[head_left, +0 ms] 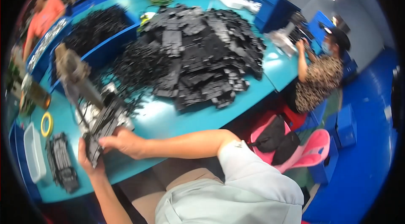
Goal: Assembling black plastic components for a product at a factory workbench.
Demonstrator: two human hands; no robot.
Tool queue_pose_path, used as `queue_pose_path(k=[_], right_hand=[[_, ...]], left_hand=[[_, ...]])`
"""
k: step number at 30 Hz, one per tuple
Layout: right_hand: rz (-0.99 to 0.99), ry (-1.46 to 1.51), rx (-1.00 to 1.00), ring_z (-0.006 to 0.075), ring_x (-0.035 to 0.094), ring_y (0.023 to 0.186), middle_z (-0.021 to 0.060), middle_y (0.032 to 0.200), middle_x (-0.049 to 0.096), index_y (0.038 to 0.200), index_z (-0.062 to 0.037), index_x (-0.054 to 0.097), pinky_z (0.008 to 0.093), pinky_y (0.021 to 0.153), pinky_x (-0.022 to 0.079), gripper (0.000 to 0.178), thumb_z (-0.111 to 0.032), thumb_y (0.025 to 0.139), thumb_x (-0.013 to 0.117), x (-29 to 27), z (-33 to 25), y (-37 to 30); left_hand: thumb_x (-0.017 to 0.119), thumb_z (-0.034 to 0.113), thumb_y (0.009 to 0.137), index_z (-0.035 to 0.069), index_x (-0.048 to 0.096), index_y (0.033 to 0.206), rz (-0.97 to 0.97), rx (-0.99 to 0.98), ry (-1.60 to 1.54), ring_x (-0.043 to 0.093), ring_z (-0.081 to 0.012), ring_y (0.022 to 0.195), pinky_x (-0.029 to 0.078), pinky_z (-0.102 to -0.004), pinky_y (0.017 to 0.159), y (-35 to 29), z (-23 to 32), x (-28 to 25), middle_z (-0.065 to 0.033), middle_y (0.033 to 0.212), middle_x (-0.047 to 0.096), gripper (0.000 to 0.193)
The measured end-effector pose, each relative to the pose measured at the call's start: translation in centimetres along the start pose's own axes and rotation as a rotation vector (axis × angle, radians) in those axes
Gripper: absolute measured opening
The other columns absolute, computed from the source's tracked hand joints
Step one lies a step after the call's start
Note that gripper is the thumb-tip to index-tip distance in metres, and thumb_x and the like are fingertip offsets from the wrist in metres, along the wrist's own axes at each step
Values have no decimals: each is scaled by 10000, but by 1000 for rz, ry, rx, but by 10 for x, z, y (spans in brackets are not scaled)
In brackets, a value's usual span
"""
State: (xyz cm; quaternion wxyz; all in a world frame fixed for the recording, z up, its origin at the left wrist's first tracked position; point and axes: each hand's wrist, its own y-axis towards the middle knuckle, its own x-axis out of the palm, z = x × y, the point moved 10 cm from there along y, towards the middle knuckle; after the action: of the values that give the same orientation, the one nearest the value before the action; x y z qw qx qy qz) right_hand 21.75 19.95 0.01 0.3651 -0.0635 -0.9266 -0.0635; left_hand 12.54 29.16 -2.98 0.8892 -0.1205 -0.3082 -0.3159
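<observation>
Both hands hold a long black plastic part (109,123) at the left of the bench, its lower end tilted toward me. My left hand (90,164) is closed round the near end. From the right, my right hand (125,142) grips the same part, its thumb lying along the top. Just beyond the part stands an upright device (75,72) with a wrapped, brownish top; motion blur hides its kind. A stack of similar black parts (62,162) lies to the left of my left hand.
A large heap of flat black parts (202,55) covers the middle of the teal bench (158,116). Small black pieces fill a blue bin (99,23). A yellow tape roll (47,124) and white tray (33,152) lie left. A co-worker (322,70) sits right; another person (44,17) is far left.
</observation>
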Motion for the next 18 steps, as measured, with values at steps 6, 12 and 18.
queue_pose_path(k=[6, 12, 18], right_hand=[[14, -64, -24, 143, 580, 949, 45, 1052, 616, 1128, -38, 573, 295, 769, 506, 312, -190, 859, 614, -6, -6, -4], [13, -75, -43, 143, 574, 955, 48, 1047, 610, 1121, -42, 576, 306, 778, 510, 318, -207, 854, 622, -5, -9, -6], [-3, -27, -63, 163, 577, 927, 65, 1025, 606, 1096, -25, 569, 317, 751, 519, 328, -207, 831, 634, -5, -6, -3]], left_hand=[[461, 313, 950, -29, 580, 1095, -50, -23, 58, 627, -190, 910, 468, -325, 835, 1, -3, 22, -112, 1016, 647, 390], [484, 346, 933, -28, 580, 1104, -58, -41, 71, 606, -181, 940, 451, -321, 842, 3, -6, 15, -96, 1033, 636, 422], [487, 317, 936, -11, 584, 1080, -14, -36, 54, 609, -177, 935, 460, -317, 840, 6, -5, -1, -88, 1018, 635, 371]])
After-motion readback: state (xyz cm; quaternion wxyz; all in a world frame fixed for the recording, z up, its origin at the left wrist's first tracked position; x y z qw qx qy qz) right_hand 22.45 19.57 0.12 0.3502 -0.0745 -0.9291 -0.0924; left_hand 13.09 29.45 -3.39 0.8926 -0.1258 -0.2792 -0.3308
